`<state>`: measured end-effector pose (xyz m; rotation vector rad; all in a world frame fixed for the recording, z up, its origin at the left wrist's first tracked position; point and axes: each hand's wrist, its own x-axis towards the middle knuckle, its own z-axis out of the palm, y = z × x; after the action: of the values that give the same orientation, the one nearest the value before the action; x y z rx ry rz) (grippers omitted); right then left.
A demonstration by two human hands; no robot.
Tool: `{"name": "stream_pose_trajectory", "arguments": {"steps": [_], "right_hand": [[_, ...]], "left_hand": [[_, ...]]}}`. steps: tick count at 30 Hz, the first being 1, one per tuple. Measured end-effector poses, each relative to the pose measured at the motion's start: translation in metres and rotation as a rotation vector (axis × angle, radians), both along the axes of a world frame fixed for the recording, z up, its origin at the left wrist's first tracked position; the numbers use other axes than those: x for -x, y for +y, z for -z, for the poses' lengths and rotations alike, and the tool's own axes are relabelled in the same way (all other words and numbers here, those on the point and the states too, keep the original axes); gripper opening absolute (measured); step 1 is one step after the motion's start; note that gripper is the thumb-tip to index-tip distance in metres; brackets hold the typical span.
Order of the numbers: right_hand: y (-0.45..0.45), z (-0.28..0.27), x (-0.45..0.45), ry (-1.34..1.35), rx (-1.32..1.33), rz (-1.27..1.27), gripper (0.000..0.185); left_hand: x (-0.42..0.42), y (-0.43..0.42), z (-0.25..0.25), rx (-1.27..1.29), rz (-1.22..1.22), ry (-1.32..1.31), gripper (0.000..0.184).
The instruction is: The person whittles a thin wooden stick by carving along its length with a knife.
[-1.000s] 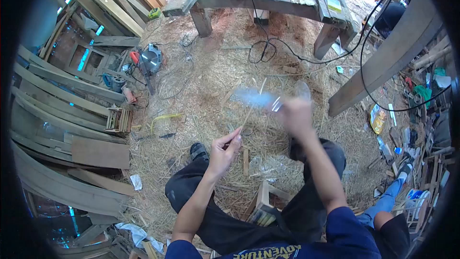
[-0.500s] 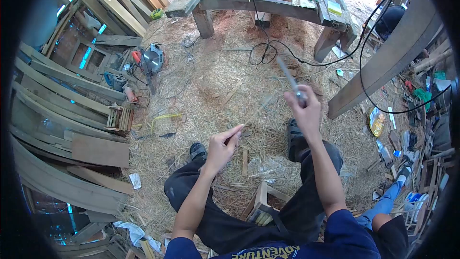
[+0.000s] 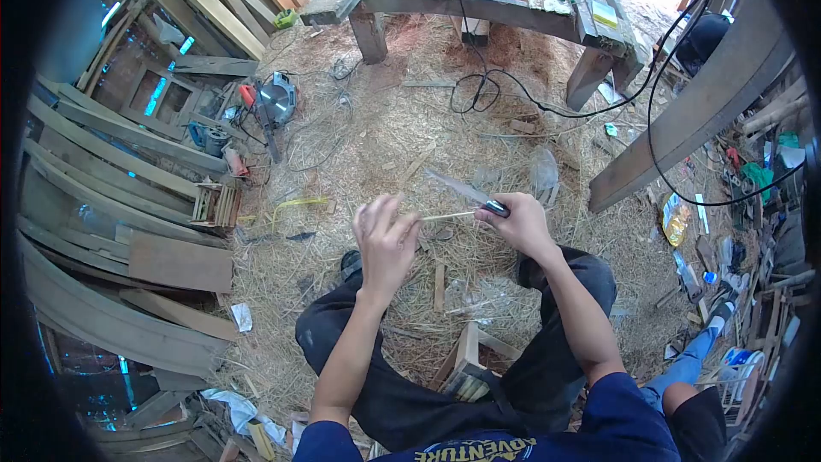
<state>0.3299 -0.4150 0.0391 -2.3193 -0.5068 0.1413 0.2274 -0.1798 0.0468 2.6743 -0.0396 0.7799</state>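
In the head view my right hand [image 3: 523, 227] grips a knife [image 3: 494, 207] by its dark handle. Its blade points up and left, over the space between my hands. A thin pale stick [image 3: 447, 216], perhaps bamboo, spans from the fingers of my left hand [image 3: 385, 231] to the knife hand. My left thumb and fingers pinch one end of it, the other fingers raised and somewhat blurred. The stick's right end meets my right hand near the knife handle; the exact contact is hidden.
Between my knees stands a small wooden frame [image 3: 466, 359] holding cut sticks. A circular saw [image 3: 275, 101] lies left on the straw-strewn floor. Ahead is a wooden workbench [image 3: 487, 10]; a black cable [image 3: 547, 109] runs from it. A slanted post [image 3: 684, 120] and another person's leg [image 3: 684, 368] are right.
My right hand has come down and left with the knife, whose blade now leans toward my left hand. My left hand has risen slightly, with its fingers lifted.
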Motion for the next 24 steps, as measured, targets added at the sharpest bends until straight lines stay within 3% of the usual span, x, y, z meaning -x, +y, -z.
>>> {"name": "stream_pose_trajectory", "arguments": {"steps": [1,4,8,10,16,20,22,24], "right_hand": [[0.004,0.0,0.0,0.075,-0.06,0.027,0.03],[0.015,0.016,-0.005,0.266,-0.272,0.057,0.026],[0.04,0.016,0.006,0.479,-0.598,0.064,0.019],[0.054,0.005,0.016,0.575,-0.637,0.055,0.017],[0.075,-0.003,0.029,0.877,-0.679,-0.028,0.019],[0.078,-0.018,0.03,0.76,-0.727,-0.09,0.021],[0.074,-0.01,0.026,0.75,-0.789,-0.075,0.024],[0.072,-0.003,0.021,0.491,-0.69,-0.083,0.026]], "left_hand": [[-0.001,-0.005,-0.006,-0.062,-0.075,-0.112,0.028],[0.002,-0.013,-0.008,0.062,-0.23,-0.292,0.041],[-0.004,-0.021,0.008,0.89,-0.045,-0.088,0.035],[-0.013,-0.024,0.013,1.269,0.108,0.027,0.033],[-0.018,-0.02,0.015,1.351,0.111,-0.019,0.021],[-0.023,-0.018,0.017,1.469,0.153,-0.133,0.021],[-0.021,-0.014,0.012,1.507,0.111,-0.062,0.019],[-0.017,-0.011,0.009,1.579,0.115,0.006,0.02]]}}
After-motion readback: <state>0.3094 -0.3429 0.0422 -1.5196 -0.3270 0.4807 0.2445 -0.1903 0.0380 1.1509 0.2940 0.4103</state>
